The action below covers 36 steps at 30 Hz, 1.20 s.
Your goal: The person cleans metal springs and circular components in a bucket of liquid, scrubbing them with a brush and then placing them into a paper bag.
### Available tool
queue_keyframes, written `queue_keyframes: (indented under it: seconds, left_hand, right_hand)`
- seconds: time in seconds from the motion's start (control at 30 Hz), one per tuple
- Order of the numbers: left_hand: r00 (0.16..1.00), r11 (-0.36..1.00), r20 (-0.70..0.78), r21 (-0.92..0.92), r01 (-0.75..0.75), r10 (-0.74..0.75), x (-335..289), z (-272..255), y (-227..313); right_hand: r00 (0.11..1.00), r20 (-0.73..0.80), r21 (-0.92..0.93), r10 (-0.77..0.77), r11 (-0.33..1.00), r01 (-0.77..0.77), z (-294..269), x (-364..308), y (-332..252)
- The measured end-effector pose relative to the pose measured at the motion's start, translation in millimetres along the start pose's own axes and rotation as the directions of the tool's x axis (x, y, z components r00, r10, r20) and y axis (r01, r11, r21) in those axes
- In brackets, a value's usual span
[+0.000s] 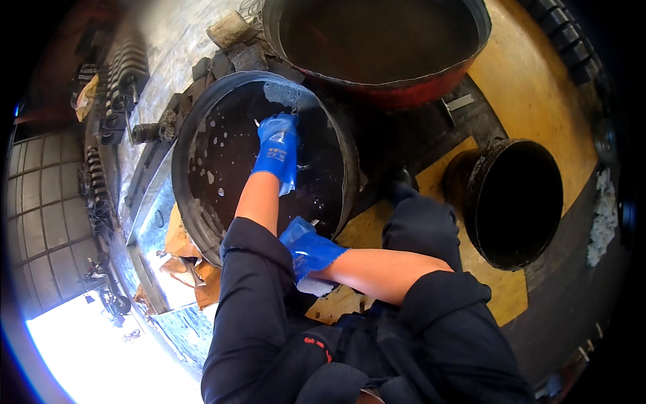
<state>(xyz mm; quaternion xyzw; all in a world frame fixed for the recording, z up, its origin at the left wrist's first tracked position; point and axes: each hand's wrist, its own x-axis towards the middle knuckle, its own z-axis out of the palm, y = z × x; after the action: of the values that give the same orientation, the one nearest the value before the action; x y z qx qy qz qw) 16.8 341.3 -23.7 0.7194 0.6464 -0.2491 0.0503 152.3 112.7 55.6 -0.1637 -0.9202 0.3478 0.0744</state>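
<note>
A wide, round metal tub (183,145) of dark liquid, with pale foam and bubbles on its surface, stands in front of me. My left hand (277,145), in a blue rubber glove, reaches over the middle of the liquid with its fingers curled. A small pale tip shows beside those fingers; what it belongs to is hidden. Close to the tub's near rim is my right hand (308,250), gloved in blue too and closed. A small light piece shows at its fingers, too little to name. A whitish patch hangs below that glove's cuff.
A larger red-sided tub (404,87) stands beyond, with murky liquid inside. To the right is a black open drum (464,178) on yellowish boards (501,296). Stones (229,30) and metal coils (124,74) lie at the far left. Torn brown paper (208,286) lies near the tub.
</note>
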Motion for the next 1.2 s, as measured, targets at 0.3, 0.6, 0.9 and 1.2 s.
queue_keyframes:
  seconds: [0.3,0.6,0.9,1.2]
  left_hand:
    - [0.998,0.823,0.064,-0.566,0.057,-0.024,-21,0,-56]
    - [0.998,0.431,0.056,-0.901,0.055,-0.011,-40,-34,-54]
    - [0.967,0.087,-0.026,-0.996,-0.004,-0.253,-71,-45,-105]
    - [0.907,0.915,-0.298,-0.361,0.182,-0.298,-154,-62,-95]
  right_hand:
    - [0.999,-0.040,0.005,0.011,1.000,-0.010,-3,6,-5]
    - [0.996,-0.053,0.006,0.068,0.998,-0.068,3,3,6]
    - [0.993,-0.061,-0.028,0.098,0.995,-0.100,4,16,7]
    - [0.985,-0.075,-0.099,0.153,0.982,-0.160,6,27,8]
